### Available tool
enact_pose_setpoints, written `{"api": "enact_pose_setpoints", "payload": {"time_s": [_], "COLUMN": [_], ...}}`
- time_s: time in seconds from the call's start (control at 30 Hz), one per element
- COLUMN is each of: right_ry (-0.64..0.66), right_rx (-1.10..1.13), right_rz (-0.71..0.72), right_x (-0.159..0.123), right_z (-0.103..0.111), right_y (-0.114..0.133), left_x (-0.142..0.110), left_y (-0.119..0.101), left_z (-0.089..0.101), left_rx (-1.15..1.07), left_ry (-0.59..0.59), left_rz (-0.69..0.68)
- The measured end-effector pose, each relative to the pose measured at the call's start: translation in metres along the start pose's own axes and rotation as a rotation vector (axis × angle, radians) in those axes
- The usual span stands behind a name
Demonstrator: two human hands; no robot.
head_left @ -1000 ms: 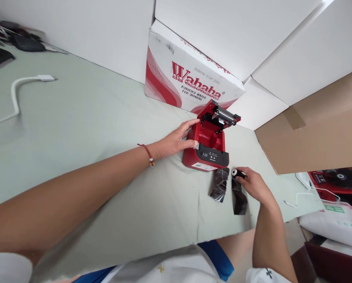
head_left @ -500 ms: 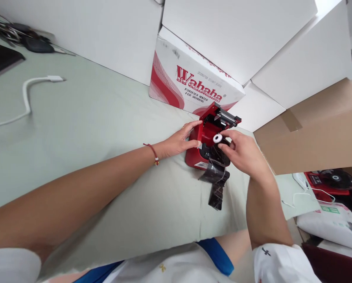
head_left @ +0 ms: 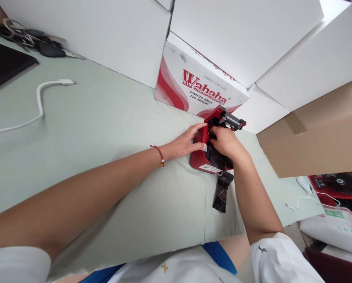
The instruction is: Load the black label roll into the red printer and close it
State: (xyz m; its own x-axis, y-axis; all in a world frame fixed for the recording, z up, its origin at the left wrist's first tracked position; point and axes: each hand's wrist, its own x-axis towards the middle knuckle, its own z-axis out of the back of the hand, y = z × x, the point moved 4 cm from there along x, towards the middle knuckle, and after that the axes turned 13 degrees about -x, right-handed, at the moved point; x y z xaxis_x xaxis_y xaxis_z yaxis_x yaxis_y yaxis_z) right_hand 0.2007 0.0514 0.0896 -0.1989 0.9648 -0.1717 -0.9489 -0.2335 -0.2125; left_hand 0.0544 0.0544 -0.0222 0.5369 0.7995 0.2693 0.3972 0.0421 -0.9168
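A small red printer (head_left: 199, 159) with its lid (head_left: 227, 118) tipped open stands on the pale green table (head_left: 105, 129). My left hand (head_left: 185, 142) grips its left side, fingers curled over the top edge. My right hand (head_left: 225, 141) reaches down into the open bay, fingers closed on a roll that is hidden inside. A dark ribbon strip (head_left: 223, 188) trails from the printer's front down onto the table.
A red and white Wahaha carton (head_left: 193, 88) and white boxes (head_left: 240, 35) stand right behind the printer. A brown cardboard box (head_left: 317, 133) juts in at right. A white cable (head_left: 40, 106), keys (head_left: 31, 37) and a dark pad (head_left: 4, 65) lie at far left.
My right hand picked up the white-cored roll from the table, carried it over the printer and pushed it down into the open bay. One ribbon strip left the table with it. My left hand stayed put.
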Motion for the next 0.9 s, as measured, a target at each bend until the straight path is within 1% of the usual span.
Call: {"api": "enact_pose_setpoints", "payload": {"time_s": [0.07,0.1,0.17,0.23,0.27,0.3,0.37,0.43,0.5,0.57,0.67,0.73,0.83,0.87,0.9], "right_ry": [-0.031,-0.069,-0.207,-0.4,-0.498,-0.581,-0.715,-0.825,-0.903,-0.921,-0.861,-0.816,-0.804,-0.805,-0.803], "right_rx": [0.133,0.224,0.392,0.461,0.448,0.413,0.306,0.208,0.176,0.212,0.258,0.262,0.265,0.266,0.267], "right_rz": [0.024,0.026,-0.005,-0.06,-0.068,-0.046,0.04,0.117,0.153,0.176,0.165,0.154,0.176,0.185,0.19], "right_x": [-0.009,-0.018,-0.046,-0.081,-0.097,-0.112,-0.132,-0.139,-0.138,-0.133,-0.126,-0.125,-0.127,-0.127,-0.127], "right_z": [0.0,0.002,0.004,0.0,-0.006,-0.014,-0.037,-0.061,-0.078,-0.086,-0.089,-0.09,-0.091,-0.092,-0.092], "right_y": [-0.004,-0.007,-0.014,-0.019,-0.02,-0.018,-0.009,0.0,0.006,0.007,0.004,0.002,0.003,0.003,0.004], "left_x": [-0.001,-0.001,-0.002,-0.002,-0.002,-0.001,-0.002,-0.003,-0.005,-0.007,-0.004,0.004,0.024,0.031,0.039], "left_y": [0.0,0.0,0.001,0.002,0.003,0.003,0.002,0.0,-0.002,-0.004,-0.005,-0.011,-0.035,-0.045,-0.054], "left_z": [0.0,0.0,0.0,0.0,0.001,0.001,0.001,0.001,0.0,0.001,0.007,0.01,0.011,0.01,0.007], "left_rx": [-0.003,-0.007,-0.022,-0.041,-0.048,-0.053,-0.061,-0.07,-0.076,-0.071,-0.019,0.046,0.121,0.106,0.082], "left_ry": [0.0,0.0,0.002,0.003,0.003,0.001,0.001,0.004,0.001,-0.02,-0.096,-0.145,-0.255,-0.296,-0.305], "left_rz": [-0.003,-0.002,0.003,0.005,0.004,0.002,0.005,0.016,0.026,0.025,0.052,0.06,-0.013,-0.038,-0.036]}}
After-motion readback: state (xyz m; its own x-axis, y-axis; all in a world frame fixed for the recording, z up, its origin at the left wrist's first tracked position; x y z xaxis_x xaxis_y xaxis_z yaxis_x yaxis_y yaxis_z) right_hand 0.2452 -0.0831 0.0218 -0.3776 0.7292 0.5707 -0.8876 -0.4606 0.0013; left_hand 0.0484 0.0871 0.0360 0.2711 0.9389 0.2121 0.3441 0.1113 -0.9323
